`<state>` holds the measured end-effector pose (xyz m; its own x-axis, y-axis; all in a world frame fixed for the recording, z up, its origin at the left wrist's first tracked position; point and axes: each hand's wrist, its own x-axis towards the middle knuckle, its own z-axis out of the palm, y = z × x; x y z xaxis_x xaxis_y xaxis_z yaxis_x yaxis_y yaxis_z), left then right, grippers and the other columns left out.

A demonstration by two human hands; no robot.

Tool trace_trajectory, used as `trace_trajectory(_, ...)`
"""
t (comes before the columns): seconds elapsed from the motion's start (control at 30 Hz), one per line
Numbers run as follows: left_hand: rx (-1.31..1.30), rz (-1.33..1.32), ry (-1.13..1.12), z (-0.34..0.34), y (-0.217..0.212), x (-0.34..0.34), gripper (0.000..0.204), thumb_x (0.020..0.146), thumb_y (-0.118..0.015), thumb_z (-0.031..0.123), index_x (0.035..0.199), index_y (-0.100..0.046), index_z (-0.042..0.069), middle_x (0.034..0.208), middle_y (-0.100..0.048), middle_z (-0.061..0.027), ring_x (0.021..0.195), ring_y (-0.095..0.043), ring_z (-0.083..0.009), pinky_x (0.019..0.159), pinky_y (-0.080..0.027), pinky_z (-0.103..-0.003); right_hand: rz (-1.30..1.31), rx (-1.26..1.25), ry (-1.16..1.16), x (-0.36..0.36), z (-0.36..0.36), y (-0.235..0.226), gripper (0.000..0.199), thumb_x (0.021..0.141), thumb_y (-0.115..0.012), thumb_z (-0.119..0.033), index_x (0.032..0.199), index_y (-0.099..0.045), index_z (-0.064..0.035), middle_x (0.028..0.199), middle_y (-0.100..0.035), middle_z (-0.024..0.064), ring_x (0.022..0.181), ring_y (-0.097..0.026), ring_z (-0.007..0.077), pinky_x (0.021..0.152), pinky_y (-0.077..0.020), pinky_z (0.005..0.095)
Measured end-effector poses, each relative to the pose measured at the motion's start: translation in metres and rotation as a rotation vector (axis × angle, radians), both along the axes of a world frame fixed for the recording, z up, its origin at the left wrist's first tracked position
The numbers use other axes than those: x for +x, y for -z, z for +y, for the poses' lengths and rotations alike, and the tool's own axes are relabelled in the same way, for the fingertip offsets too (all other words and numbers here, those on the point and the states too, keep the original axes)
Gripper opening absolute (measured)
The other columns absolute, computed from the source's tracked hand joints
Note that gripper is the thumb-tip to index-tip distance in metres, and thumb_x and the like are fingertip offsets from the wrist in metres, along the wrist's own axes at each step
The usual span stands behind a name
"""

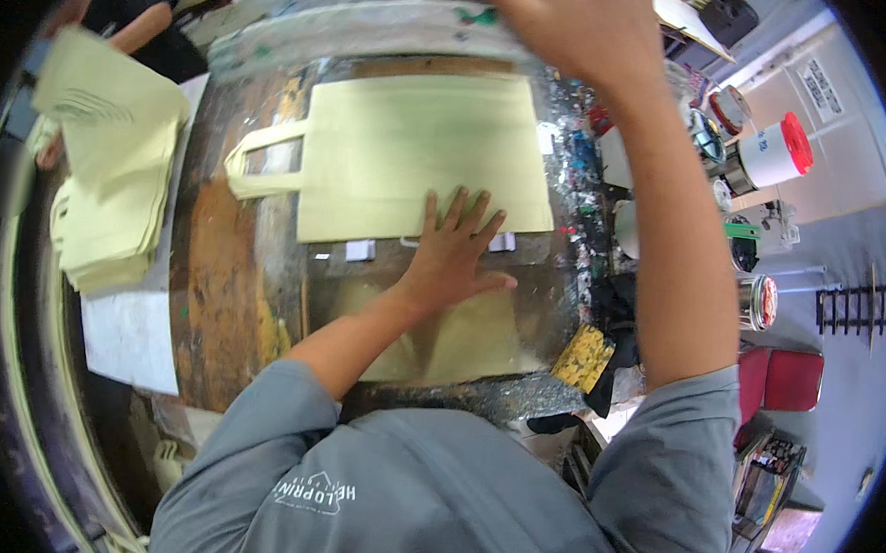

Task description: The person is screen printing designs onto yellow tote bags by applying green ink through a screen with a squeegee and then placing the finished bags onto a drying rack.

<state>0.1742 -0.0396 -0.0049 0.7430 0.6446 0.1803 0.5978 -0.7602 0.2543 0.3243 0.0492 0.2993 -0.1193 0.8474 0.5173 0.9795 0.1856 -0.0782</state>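
A pale yellow tote bag (410, 135) lies flat on the worktable, its loop handle (234, 165) pointing left. My left hand (455, 247) rests on the bag's near edge, palm down, fingers spread and holding nothing. Beyond the bag a pale, paint-marked frame (375, 38) is smeared by motion. My right hand (591, 29) is at the right end of this frame and appears to grip it, thumb stretched to the left; the fingertips are cut off by the picture's upper edge. White tabs (360, 250) show along the bag's near edge.
A stack of similar bags (116, 199) lies to the left, where another person's hand (49, 151) is close to it. Paint tubs (775, 154) and cans stand at the right. A yellow sponge-like block (583, 358) sits at the table's near right corner.
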Motion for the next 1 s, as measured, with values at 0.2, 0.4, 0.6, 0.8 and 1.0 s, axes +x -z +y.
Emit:
trace_trajectory(0.2,-0.622,-0.794,-0.514,0.041,-0.083,-0.073,0.083,0.085,-0.09,0.046,0.149,-0.056,0.004,0.138,-0.066,-0.0206,0.126,-0.066,-0.0302,0.109,-0.052,-0.046,-0.04,0.116,-0.017,0.008,-0.011,0.022,0.06,0.098,-0.061,-0.068,0.085,-0.062,-0.0096,0.074,-0.061,0.006,0.07,-0.056,0.0208,0.065,-0.0437,0.038)
trace_trajectory(0.4,-0.696,-1.088,-0.446,0.024,-0.124,-0.144,0.079,0.081,-0.095,0.015,0.147,-0.055,-0.004,0.127,-0.072,-0.0132,0.115,-0.069,-0.0194,0.102,-0.056,-0.035,-0.218,-0.133,-0.051,0.018,-0.054,0.11,0.069,0.081,-0.085,-0.052,0.127,-0.061,-0.0075,0.11,-0.067,0.0144,0.109,-0.064,0.0346,0.088,-0.0453,0.0504)
trace_trajectory(0.6,-0.593,-1.436,-0.267,0.024,-0.084,-0.137,0.099,0.091,-0.088,0.031,0.164,-0.031,-0.003,0.148,-0.058,-0.0155,0.132,-0.059,-0.0236,0.113,-0.047,-0.038,-0.14,0.12,-0.011,-0.012,-0.085,0.113,0.063,0.082,-0.074,-0.068,0.102,-0.064,-0.0085,0.097,-0.061,0.0109,0.094,-0.06,0.0314,0.085,-0.039,0.0483)
trace_trajectory(0.8,0.072,0.051,-0.287,0.034,-0.016,-0.156,0.135,0.071,-0.068,0.091,0.168,-0.029,0.004,0.171,-0.032,-0.0231,0.161,-0.023,-0.0432,0.128,-0.01,-0.067,-0.152,0.215,-0.018,-0.006,-0.039,0.053,0.052,0.094,-0.07,-0.058,0.098,-0.072,-0.0057,0.081,-0.066,0.0146,0.079,-0.064,0.0369,0.077,-0.0449,0.0463)
trace_trajectory(1.0,-0.013,0.148,-0.321,0.028,-0.005,-0.152,0.142,0.065,-0.061,0.099,0.167,-0.031,0.005,0.175,-0.027,-0.0193,0.163,-0.017,-0.0409,0.125,-0.003,-0.074,0.039,0.123,0.016,-0.004,-0.014,0.038,0.068,0.1,-0.057,-0.071,0.067,-0.056,-0.0107,0.062,-0.052,0.0017,0.057,-0.046,0.0157,0.056,-0.0397,0.0336)
